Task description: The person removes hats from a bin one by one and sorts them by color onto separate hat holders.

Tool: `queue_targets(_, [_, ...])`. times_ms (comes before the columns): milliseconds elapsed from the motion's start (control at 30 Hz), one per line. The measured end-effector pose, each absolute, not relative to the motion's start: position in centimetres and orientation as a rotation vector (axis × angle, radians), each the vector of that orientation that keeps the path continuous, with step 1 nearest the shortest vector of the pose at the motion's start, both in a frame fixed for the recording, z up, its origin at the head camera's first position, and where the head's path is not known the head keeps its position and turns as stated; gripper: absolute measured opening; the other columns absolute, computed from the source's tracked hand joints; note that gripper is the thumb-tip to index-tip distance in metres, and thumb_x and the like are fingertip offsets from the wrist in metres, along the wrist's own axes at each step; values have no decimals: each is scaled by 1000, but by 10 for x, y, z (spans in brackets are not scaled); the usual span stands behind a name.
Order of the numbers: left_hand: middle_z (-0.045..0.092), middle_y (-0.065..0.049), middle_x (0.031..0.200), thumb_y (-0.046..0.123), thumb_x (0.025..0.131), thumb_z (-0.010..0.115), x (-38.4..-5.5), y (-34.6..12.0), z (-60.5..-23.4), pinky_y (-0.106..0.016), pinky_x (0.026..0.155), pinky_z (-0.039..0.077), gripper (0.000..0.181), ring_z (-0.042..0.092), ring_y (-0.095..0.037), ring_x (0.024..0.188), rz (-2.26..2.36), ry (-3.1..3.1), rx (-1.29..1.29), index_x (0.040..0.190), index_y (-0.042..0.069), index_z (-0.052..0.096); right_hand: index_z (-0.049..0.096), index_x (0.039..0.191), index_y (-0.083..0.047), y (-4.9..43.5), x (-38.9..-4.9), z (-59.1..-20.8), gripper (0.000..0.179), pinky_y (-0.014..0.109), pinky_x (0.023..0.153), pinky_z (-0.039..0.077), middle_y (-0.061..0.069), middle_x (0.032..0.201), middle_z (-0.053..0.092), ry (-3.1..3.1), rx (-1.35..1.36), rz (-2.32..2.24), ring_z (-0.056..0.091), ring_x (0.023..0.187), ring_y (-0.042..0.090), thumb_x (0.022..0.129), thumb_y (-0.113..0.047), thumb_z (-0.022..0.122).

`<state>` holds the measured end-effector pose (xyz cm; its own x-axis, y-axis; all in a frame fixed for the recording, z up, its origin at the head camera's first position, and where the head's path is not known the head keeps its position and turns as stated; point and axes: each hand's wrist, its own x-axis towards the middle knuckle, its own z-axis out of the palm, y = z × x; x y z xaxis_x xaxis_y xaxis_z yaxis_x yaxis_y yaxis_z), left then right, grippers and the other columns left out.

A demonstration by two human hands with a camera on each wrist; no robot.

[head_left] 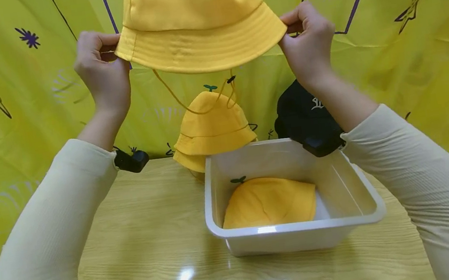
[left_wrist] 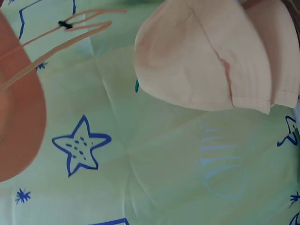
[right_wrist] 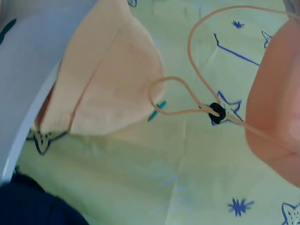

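A yellow bucket hat (head_left: 199, 30) is held up high in front of the curtain, its brim stretched sideways between both hands. My left hand (head_left: 105, 75) pinches the left end of the brim. The right end is pinched by my right hand (head_left: 309, 43). From under the hat dangles a thin chin cord (right_wrist: 192, 47) with a black cord stopper (right_wrist: 217, 112). Stacked yellow bucket hats (head_left: 213, 122) with a green sprout on top stand behind the bin. Another yellow hat (head_left: 268, 200), folded flat, lies inside the white plastic bin (head_left: 297, 239).
A black cap (head_left: 303, 108) with a pale emblem sits behind the bin's right side. The wood-grain table (head_left: 149, 244) carries the bin. A yellow curtain (head_left: 431, 60) printed with stars hangs behind everything.
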<state>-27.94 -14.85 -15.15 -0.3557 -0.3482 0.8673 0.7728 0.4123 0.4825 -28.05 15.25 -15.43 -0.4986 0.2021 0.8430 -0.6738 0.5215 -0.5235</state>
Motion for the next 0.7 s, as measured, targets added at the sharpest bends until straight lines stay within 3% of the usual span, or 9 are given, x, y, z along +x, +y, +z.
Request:
queue_targets(200, [49, 13, 74, -1, 79, 68, -294, -158, -157, -13, 67, 45, 10, 51, 2, 71, -1296, -1573, -243, 76, 8, 71, 61, 82, -3, 141, -287, -170, 3, 17, 59, 40, -3, 77, 60, -2100, 381, 1139, 51, 62, 0, 85, -3, 61])
queue_targets(467, [46, 17, 76, 1, 83, 65, -320, -158, -199, -13, 71, 47, 6, 49, 6, 74, -1220, -1722, -131, 85, -2, 71, 62, 86, 1, 135, -310, -199, 5, 16, 58, 36, 12, 79, 61, -2223, 327, 1086, 48, 64, 8, 86, -4, 60])
queue_targets(600, [46, 17, 78, -3, 84, 62, -329, -153, -221, -13, 72, 47, 10, 46, 6, 77, -1179, -1732, -124, 87, -4, 71, 60, 88, 1, 139, -319, -213, 4, 19, 64, 42, 15, 89, 66, -2245, 299, 1072, 60, 76, 18, 86, -2, 58])
queue_targets(700, [52, 7, 78, -5, 83, 60, -338, -148, -232, -15, 72, 46, 12, 49, -1, 78, -1160, -1705, -135, 86, -4, 71, 58, 89, 2, 142, -327, -223, 4, 27, 76, 51, 16, 100, 69, -2232, 303, 1046, 66, 92, 23, 87, -1, 58])
